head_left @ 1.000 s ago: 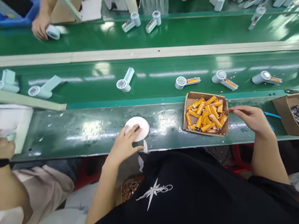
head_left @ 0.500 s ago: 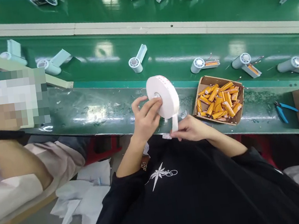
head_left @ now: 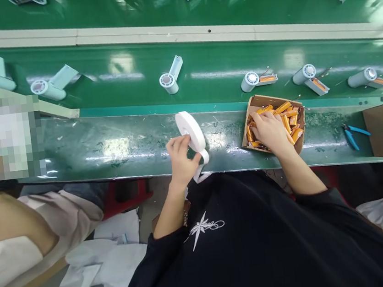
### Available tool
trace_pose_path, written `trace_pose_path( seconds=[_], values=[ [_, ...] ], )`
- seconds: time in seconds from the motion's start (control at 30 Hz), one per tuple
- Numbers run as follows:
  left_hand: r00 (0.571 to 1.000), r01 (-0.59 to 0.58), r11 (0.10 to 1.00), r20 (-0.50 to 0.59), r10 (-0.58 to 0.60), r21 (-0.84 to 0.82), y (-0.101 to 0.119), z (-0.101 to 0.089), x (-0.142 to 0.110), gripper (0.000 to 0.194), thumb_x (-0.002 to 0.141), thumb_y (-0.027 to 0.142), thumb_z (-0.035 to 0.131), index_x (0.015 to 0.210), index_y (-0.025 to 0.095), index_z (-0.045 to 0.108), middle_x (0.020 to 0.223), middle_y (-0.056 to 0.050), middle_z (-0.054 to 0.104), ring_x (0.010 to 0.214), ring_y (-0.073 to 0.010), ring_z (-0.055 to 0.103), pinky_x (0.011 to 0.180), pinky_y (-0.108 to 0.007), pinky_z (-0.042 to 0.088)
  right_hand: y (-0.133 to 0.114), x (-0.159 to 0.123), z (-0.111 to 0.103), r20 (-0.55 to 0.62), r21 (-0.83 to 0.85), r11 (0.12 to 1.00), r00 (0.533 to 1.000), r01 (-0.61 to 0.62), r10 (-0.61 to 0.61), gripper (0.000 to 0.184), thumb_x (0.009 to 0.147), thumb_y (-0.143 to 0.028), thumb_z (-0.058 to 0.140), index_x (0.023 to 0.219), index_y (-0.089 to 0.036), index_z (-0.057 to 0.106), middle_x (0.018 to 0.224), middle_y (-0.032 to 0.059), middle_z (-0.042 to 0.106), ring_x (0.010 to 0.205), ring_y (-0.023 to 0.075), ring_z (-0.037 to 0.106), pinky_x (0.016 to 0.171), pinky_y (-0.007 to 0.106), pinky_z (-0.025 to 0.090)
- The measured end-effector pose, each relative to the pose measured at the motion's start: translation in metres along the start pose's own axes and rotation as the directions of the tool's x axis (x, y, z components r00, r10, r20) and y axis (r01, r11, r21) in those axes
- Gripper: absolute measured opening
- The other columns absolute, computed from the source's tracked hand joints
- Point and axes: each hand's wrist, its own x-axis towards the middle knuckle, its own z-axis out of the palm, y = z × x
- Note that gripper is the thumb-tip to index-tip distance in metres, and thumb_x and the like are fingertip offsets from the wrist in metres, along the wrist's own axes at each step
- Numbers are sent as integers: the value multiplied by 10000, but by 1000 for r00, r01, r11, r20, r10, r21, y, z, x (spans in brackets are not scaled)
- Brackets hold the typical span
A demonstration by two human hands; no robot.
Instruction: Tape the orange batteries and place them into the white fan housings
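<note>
My left hand [head_left: 184, 162] is closed on a roll of white tape [head_left: 192, 129], fingers at its core and thumb below near the loose strip. The roll is tilted above the front of the green bench. A loose strip of the tape [head_left: 200, 172] curls down past the bench edge toward my shirt. To the right, my right hand [head_left: 270, 131] reaches into a cardboard box [head_left: 302, 142] full of orange-wrapped cylindrical battery cells [head_left: 291, 112]. Its fingers bend down among the cells, with the tips hidden, so I cannot tell whether it grips one.
Pale blue fan housings, such as this one [head_left: 170, 82], lie along the green belt [head_left: 119, 89] behind the bench. Blue-handled pliers [head_left: 352, 136] and a box of small dark parts [head_left: 377, 134] are at right. A co-worker's arm [head_left: 14, 223] is at left.
My right hand has let go of the tape strip and moved right into the box of cells. The roll in my left hand has turned and come slightly lower; its strip now hangs curled.
</note>
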Motion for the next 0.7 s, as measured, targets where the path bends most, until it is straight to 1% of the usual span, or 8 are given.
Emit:
trace_pose_path(
  seconds=[0.07,0.17,0.27,0.37,0.5,0.53,0.63,0.7],
  values=[
    [998,-67,997,11,67,24,9,7,4,492,892,230,752,1377,240,674,1297,-141,699,1281,-371,538,1106,-623,534,5,4,4,-31,87,996,1000,-2,5,291,1013,-194,627,1260,-156,775,1119,207,845,1257,413,675,1074,585,497],
    [985,-161,986,74,158,41,22,11,7,465,899,214,742,1361,245,696,1288,-143,704,1284,-376,531,1140,-644,478,16,1,-2,-204,435,899,978,50,44,261,977,-284,750,1224,-219,805,1158,140,841,1157,351,738,1063,574,564],
    [953,-279,960,120,277,-1,33,9,9,458,922,222,743,1378,248,705,1255,-142,707,1284,-371,521,1126,-631,474,20,-13,-17,-480,655,706,870,268,116,289,942,-432,844,1185,-282,802,1123,73,824,1052,298,780,945,514,653],
    [916,-369,928,151,373,-53,43,6,10,469,943,232,754,1408,251,698,1243,-142,716,1263,-362,518,1095,-604,491,12,-29,-29,-654,600,651,754,466,63,250,890,-454,915,1068,-322,800,1060,38,832,1007,293,817,905,510,697],
    [890,-409,911,198,411,-52,55,1,11,479,945,215,768,1417,274,713,1226,-133,731,1240,-356,516,1084,-589,485,-3,-38,-36,-683,565,584,728,583,-66,269,917,-304,912,1149,-335,780,1162,17,869,1058,277,855,906,466,730],
    [887,-416,908,196,417,-52,56,-1,11,473,947,216,769,1414,273,719,1219,-133,732,1240,-355,513,1082,-587,483,-5,-37,-37,-705,540,581,704,609,-83,279,923,-254,902,1158,-332,774,1170,11,874,1055,266,860,894,447,734],
    [884,-411,905,195,426,-112,57,-7,11,455,962,263,771,1414,254,726,1226,-142,729,1256,-354,496,1082,-584,484,-5,-32,-41,-822,345,629,548,696,-155,330,893,-151,906,1141,-327,778,1106,-11,891,965,239,866,813,400,738],
    [874,-370,907,257,413,-202,53,-11,11,474,951,331,800,1414,255,734,1239,-142,728,1253,-347,491,1089,-589,488,-2,-31,-43,-865,198,678,452,708,-220,326,881,-138,910,1111,-343,803,1061,-26,897,913,227,857,757,383,732]
  ],
)
